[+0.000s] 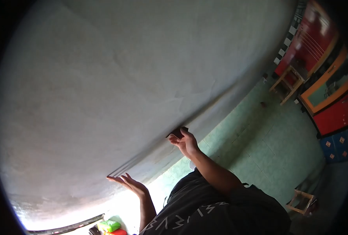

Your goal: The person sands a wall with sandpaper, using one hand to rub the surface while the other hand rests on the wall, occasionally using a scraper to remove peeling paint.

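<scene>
A grey wall fills the left and middle of the tilted head view. My right hand is closed around a small dark block, which is against the lower part of the wall. Lower and to the left, my left hand has its fingers stretched out, with the fingertips at the wall's surface and nothing in it. Shadows of the fingers run along the wall beside it.
Green tiled floor lies on the right. A wooden stool stands near an orange-framed cabinet at the upper right. Another small wooden stool is at the lower right. Green and red items lie at the bottom.
</scene>
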`<state>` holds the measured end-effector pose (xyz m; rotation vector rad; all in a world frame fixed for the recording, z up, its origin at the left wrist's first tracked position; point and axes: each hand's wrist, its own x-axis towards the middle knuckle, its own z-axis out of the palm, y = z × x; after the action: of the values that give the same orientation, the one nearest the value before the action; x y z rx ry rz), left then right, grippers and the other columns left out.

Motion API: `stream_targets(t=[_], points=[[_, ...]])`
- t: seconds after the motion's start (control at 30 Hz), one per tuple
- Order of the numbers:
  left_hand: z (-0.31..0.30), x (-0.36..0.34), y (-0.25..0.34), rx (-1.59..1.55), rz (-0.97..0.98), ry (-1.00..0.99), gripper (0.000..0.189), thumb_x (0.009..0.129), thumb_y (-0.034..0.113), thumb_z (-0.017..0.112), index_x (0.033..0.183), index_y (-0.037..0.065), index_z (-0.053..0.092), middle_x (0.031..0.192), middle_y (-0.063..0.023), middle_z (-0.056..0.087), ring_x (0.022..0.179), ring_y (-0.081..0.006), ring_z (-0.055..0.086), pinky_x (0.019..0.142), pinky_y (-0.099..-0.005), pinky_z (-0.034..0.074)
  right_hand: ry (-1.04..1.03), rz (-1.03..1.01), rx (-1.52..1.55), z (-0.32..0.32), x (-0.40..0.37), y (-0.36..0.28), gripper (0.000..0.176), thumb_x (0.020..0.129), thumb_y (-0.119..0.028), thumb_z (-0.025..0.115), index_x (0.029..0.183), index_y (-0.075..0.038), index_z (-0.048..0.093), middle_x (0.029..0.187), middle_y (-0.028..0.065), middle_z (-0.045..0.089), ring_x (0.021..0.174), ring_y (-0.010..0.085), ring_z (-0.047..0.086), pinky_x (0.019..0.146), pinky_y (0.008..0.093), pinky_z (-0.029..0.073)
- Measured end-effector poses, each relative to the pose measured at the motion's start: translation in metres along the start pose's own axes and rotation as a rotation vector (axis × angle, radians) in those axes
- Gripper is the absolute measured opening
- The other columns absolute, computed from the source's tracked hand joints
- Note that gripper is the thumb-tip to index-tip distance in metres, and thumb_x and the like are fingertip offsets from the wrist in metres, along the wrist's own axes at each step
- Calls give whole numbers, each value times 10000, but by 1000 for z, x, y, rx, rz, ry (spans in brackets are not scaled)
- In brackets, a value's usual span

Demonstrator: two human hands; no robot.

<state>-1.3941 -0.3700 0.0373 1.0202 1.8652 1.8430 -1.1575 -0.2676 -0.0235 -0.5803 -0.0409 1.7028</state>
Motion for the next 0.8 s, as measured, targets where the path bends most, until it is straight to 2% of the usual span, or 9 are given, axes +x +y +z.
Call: stream_targets(t=[0.1, 0.17, 0.27, 0.37, 0.57, 0.63, 0.67, 0.7, 0.8], points=[[28, -6, 5, 137, 56, 57, 943, 989, 724, 370, 1646, 222, -84, 1697, -112, -217, 1569, -349, -137, 1236, -642, 39, 59, -146, 231, -47, 54, -74, 226, 1042, -242, 486, 1016, -52, 606, 856, 89, 675, 756, 225, 664, 773, 384, 597], [36, -3, 3, 194, 67, 109, 957, 985, 732, 360, 1645, 204, -89, 1697, -133, -205, 1568, -350, -142, 1234, -644, 10, 92, -353, 181, -54, 71, -178, 309, 1038, -266, 481, 818, -72, 580, 803, 64, 669, 720, 198, 650, 681, 337, 568], [37, -2, -8, 290, 67, 140, 980, 974, 755, 334, 1641, 182, -97, 1698, -150, -185, 1565, -354, -150, 1225, -654, -26, 234, -549, 23, -57, 88, -292, 315, 1036, -266, 488, 799, -88, 597, 753, 32, 663, 678, 167, 632, 662, 298, 539], [46, 2, -14, 305, 56, 201, 996, 980, 741, 335, 1630, 146, -128, 1689, -145, -215, 1557, -340, -179, 1226, -642, -54, 21, -426, 235, -96, 116, -276, 293, 1011, -228, 540, 744, -111, 564, 695, 3, 614, 726, 142, 628, 706, 311, 558], [74, 17, -16, 367, 60, 370, 971, 1018, 688, 294, 1610, 47, -133, 1668, -197, -236, 1556, -333, -181, 1258, -556, -42, 124, -138, 141, -62, 77, -206, 228, 1040, -228, 487, 916, -65, 587, 790, 78, 637, 717, 216, 624, 700, 374, 556], [83, 15, -21, 350, 80, 372, 942, 1017, 692, 276, 1620, 88, -123, 1675, -155, -242, 1553, -295, -213, 1255, -566, -66, 41, -314, 166, -85, 99, -266, 223, 1050, -223, 438, 953, -82, 582, 817, 28, 654, 697, 154, 617, 634, 279, 511], [86, 10, -20, 345, 90, 376, 928, 1016, 694, 267, 1625, 109, -118, 1679, -134, -245, 1551, -277, -229, 1253, -571, -77, 203, -311, 291, -74, 102, -310, 255, 1052, -225, 435, 907, -80, 587, 794, 23, 646, 692, 144, 612, 612, 275, 490], [101, 3, -6, 427, 76, 417, 946, 1021, 700, 212, 1614, 21, -76, 1677, -230, -166, 1567, -354, -114, 1264, -564, -12, 90, -331, 198, -90, 113, -353, 302, 1049, -231, 442, 835, -79, 590, 758, 27, 639, 690, 152, 605, 633, 291, 498], [133, -17, 0, 438, 224, 355, 945, 1021, 699, 214, 1614, 23, -77, 1679, -226, -160, 1567, -354, -111, 1266, -567, -8, -38, -417, 115, -120, 136, -451, 318, 1039, -254, 461, 865, -22, 593, 751, 71, 608, 749, 212, 588, 705, 311, 488]])
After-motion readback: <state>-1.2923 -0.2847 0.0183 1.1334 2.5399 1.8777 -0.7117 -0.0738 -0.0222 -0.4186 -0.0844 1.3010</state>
